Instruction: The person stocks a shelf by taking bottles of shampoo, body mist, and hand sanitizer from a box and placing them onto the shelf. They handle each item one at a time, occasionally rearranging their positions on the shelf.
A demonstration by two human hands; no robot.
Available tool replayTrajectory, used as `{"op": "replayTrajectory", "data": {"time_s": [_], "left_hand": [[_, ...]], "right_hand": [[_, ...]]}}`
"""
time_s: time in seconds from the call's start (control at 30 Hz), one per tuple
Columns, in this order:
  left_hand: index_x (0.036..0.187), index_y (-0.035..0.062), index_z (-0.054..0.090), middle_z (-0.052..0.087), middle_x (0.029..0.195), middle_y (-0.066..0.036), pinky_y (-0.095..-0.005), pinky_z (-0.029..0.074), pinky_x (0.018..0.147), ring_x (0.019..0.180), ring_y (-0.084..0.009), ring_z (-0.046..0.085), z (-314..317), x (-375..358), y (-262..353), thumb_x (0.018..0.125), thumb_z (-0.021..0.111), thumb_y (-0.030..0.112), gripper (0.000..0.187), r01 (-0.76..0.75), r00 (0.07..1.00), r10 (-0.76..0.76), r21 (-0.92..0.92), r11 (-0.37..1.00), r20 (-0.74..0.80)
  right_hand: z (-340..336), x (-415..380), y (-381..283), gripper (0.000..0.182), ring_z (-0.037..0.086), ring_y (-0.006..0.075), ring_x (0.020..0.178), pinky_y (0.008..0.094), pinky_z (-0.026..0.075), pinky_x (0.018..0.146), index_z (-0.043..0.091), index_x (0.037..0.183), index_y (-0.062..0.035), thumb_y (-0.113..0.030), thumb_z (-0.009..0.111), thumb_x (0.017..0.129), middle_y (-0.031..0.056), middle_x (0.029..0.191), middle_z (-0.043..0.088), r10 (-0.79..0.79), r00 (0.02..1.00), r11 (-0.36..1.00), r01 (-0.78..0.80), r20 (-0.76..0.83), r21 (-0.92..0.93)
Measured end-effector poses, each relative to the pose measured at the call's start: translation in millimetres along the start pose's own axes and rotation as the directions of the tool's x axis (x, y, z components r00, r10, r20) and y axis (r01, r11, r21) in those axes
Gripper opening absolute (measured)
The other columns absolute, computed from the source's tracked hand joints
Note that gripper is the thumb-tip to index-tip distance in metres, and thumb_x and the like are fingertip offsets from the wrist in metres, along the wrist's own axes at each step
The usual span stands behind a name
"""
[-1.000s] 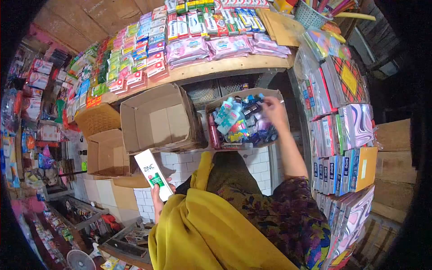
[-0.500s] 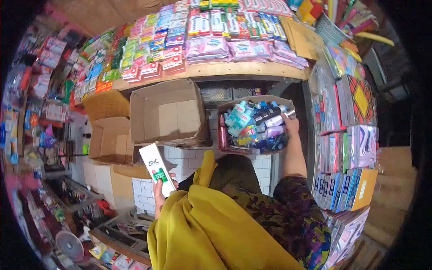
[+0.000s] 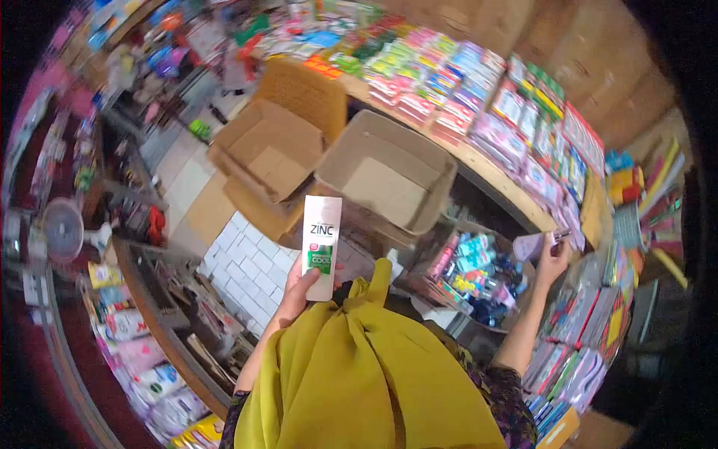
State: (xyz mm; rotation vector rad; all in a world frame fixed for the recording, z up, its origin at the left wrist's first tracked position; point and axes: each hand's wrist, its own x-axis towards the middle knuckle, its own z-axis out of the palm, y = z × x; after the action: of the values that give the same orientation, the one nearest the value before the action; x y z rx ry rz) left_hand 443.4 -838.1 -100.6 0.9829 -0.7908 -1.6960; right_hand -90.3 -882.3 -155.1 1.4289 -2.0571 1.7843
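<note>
My left hand (image 3: pixel 301 290) is closed around a white ZINC shampoo bottle (image 3: pixel 321 224), upright in front of me with its green "COOL" label facing up. Out to the right, my right hand (image 3: pixel 553 263) grips a pale lavender bottle (image 3: pixel 528 247) by its darker end; motion blurs the detail. That bottle is above and beside a cardboard box (image 3: pixel 428 258) packed with toiletry bottles. Among them are turquoise bottles (image 3: pixel 476 253) and a pink bottle (image 3: pixel 445 253).
Two open cardboard boxes, one larger (image 3: pixel 389 183) and one with raised flaps (image 3: pixel 273 161), stand ahead. Behind them runs a wooden shelf edge (image 3: pixel 479 168) stacked with packets. Stacked books (image 3: pixel 576 329) border the right; a fan (image 3: pixel 63 228) is at left.
My view has turned to the left. My right hand has lifted the pale bottle out of the box and off to its right. The shampoo bottle stays in my left hand, now more upright.
</note>
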Motion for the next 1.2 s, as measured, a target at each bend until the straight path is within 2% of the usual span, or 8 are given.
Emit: {"op": "replayTrajectory", "data": {"time_s": [0.13,0.23,0.37,0.5,0.57,0.8,1.03,1.2], "left_hand": [[0.13,0.0027,0.037,0.058,0.113,-0.018,-0.033,0.052,0.075,0.086,-0.0221,0.063,-41,-42,16,0.087,0.059,0.024,0.052,-0.187,0.975,0.175,-0.078,0.979,-0.14],[0.128,0.0017,0.037,0.058,0.113,-0.018,-0.0342,0.053,0.075,0.087,-0.0237,0.064,-93,-88,28,0.086,0.061,0.027,0.055,-0.32,0.913,0.296,-0.042,0.946,-0.282],[0.13,0.0033,0.036,0.057,0.114,-0.021,-0.0355,0.054,0.072,0.085,-0.0259,0.064,-164,-155,48,0.085,0.062,0.029,0.058,-0.464,0.786,0.409,-0.006,0.886,-0.465],[0.132,0.0053,0.034,0.057,0.116,-0.021,-0.0361,0.054,0.074,0.088,-0.0258,0.064,-225,-221,59,0.088,0.056,0.02,0.051,-0.594,0.642,0.49,0.021,0.804,-0.59],[0.133,0.0065,0.033,0.057,0.116,-0.021,-0.0364,0.054,0.075,0.088,-0.0256,0.064,-252,-245,58,0.089,0.055,0.018,0.05,-0.606,0.602,0.486,0.033,0.795,-0.634],[0.134,0.0085,0.035,0.055,0.12,-0.015,-0.0365,0.052,0.08,0.098,-0.0245,0.062,-317,-295,81,0.09,0.052,0.012,0.047,-0.577,0.408,0.503,0.212,0.789,-0.762],[0.133,0.0036,0.037,0.057,0.119,-0.012,-0.0359,0.046,0.09,0.106,-0.0217,0.058,-388,-316,138,0.089,0.056,0.009,0.049,-0.47,0.13,0.578,0.463,0.751,-0.806],[0.129,0.0031,0.04,0.061,0.112,-0.015,-0.0381,0.048,0.089,0.103,-0.0247,0.061,-445,-298,216,0.086,0.057,0.009,0.046,-0.468,-0.084,0.589,0.554,0.689,-0.804]], "right_hand": [[117,9,-160,0.02,0.05,0.0055,0.073,0.0203,0.041,0.064,0.056,0.105,-0.0018,-0.01,0.063,0.087,-0.002,0.086,0.056,-0.073,0.962,0.875,-0.065,0.264,0.48],[210,-60,-259,0.029,0.049,0.0054,0.076,0.0202,0.04,0.065,0.058,0.11,-0.003,-0.017,0.064,0.086,-0.0007,0.095,0.058,-0.119,0.829,0.793,-0.252,0.546,0.555],[298,-216,-392,0.044,0.055,0.0106,0.086,0.0259,0.045,0.078,0.057,0.116,-0.0013,-0.025,0.068,0.081,0.0014,0.1,0.06,-0.37,0.4,0.51,-0.668,0.839,0.543],[314,-328,-506,0.039,0.052,0.0078,0.077,0.0222,0.043,0.068,0.056,0.117,-0.0016,-0.019,0.062,0.082,-0.001,0.088,0.056,-0.53,-0.084,0.545,-0.796,0.844,0.263],[334,-369,-531,0.038,0.054,0.0093,0.07,0.0229,0.045,0.063,0.054,0.118,-0.0025,-0.018,0.06,0.084,-0.0004,0.082,0.056,-0.576,-0.223,0.534,-0.831,0.786,0.156],[377,-456,-609,0.032,0.056,0.0104,0.059,0.0247,0.047,0.055,0.051,0.118,-0.0047,-0.015,0.054,0.088,0.0003,0.073,0.055,-0.514,-0.461,0.643,-0.765,0.724,-0.03],[486,-526,-690,0.031,0.051,0.0059,0.072,0.0205,0.043,0.066,0.054,0.117,-0.0057,-0.014,0.055,0.087,-0.0025,0.083,0.054,-0.591,-0.554,0.713,-0.699,0.586,0.059],[584,-577,-770,0.034,0.055,0.0135,0.069,0.0278,0.046,0.064,0.053,0.114,-0.0027,-0.015,0.049,0.083,0.0037,0.083,0.056,-0.668,-0.605,0.695,-0.716,0.433,0.071]]}}
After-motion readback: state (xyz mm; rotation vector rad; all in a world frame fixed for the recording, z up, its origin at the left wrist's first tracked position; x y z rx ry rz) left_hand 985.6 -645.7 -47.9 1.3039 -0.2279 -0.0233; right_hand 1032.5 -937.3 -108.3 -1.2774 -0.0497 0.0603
